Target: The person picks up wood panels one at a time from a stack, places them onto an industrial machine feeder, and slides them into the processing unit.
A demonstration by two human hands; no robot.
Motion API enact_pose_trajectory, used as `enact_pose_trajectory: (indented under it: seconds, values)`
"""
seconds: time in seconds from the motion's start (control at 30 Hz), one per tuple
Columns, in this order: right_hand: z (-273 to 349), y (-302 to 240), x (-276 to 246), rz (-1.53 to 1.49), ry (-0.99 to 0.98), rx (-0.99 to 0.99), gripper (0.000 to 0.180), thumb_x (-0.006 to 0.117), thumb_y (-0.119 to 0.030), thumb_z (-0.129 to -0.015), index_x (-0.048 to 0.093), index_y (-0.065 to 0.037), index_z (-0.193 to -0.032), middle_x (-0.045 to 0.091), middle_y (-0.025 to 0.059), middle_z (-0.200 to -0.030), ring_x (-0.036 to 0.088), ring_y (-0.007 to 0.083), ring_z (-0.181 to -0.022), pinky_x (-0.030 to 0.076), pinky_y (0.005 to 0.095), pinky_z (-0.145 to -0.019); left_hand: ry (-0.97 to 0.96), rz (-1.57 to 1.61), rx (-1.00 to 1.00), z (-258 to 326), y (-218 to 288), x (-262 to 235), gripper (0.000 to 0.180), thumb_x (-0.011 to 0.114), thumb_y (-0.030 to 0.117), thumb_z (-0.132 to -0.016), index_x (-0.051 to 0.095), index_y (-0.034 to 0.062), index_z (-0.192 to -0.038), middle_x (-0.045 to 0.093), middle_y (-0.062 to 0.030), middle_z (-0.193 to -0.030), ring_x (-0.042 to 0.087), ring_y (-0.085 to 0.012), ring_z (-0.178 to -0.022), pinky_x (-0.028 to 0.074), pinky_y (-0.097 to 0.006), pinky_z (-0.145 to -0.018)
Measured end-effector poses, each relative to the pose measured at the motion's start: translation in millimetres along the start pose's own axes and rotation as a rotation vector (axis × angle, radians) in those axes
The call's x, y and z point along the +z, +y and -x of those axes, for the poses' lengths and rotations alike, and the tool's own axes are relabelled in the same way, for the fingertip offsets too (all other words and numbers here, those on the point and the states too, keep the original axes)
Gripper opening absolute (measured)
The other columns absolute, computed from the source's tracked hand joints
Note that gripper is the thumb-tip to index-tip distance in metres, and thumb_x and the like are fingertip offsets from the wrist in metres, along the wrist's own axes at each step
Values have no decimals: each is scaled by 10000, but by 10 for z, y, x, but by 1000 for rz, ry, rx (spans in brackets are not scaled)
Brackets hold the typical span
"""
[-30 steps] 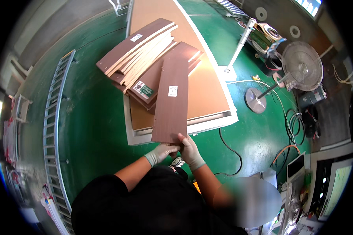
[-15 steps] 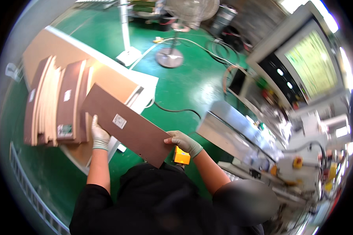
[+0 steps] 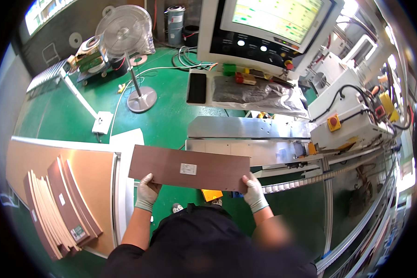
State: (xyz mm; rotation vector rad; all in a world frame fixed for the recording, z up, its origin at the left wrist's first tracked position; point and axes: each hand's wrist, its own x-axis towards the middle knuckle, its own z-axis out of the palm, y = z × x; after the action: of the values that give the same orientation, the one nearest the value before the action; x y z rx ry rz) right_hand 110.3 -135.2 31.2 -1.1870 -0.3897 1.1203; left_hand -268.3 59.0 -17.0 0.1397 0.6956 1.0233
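Observation:
A flat brown rectangular panel with a white label near its middle is held out in front of my body. My left hand, in a pale glove, grips its lower edge close to the left end. At the right end, my gloved right hand pinches the corner, thumb on the upper face. Beyond the panel lies the machine's metal infeed bed, backed by a shiny guide plate. Stacked similar panels stand on the tan-topped table to my left.
A control console with a lit screen rises at the back. A pedestal fan stands on the green floor, with cables around it. Machine housing with a red emergency button and a conveyor rail are on the right. A yellow box-like pedal is near my feet.
My view and body have swung right, toward the machine. The panel has gone from slanting beside the stacked panels to nearly level in front of the infeed bed, still in both hands.

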Motion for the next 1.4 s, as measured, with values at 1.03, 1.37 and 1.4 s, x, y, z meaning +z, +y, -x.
enact_pose_trajectory:
  seconds: [1.03,1.37,1.4]
  values:
    - [-267,43,-639,190,175,125,877,466,-160,-1042,-242,-90,-1554,460,291,-1419,641,322,-1091,558,386,-893,-453,-2562,280,-204,-537,1504,839,645,499,-908,286,143,-1578,706,-174,-992,691,-361,-902,540,-471,-752]
    - [-604,64,-1204,503,400,-30,1022,569,-118,-971,-302,35,-1483,635,148,-969,607,156,-675,537,301,-618,-427,-2464,225,-250,-1415,1857,902,687,463,-889,218,173,-1603,696,-152,-869,688,-363,-827,527,-468,-729]
    - [-509,-140,-1176,455,381,17,1017,559,-108,-970,-308,25,-1484,639,155,-980,612,157,-684,541,302,-627,-424,-2454,202,-248,-1469,1927,915,697,461,-886,210,174,-1605,690,-144,-849,687,-356,-810,526,-463,-722]
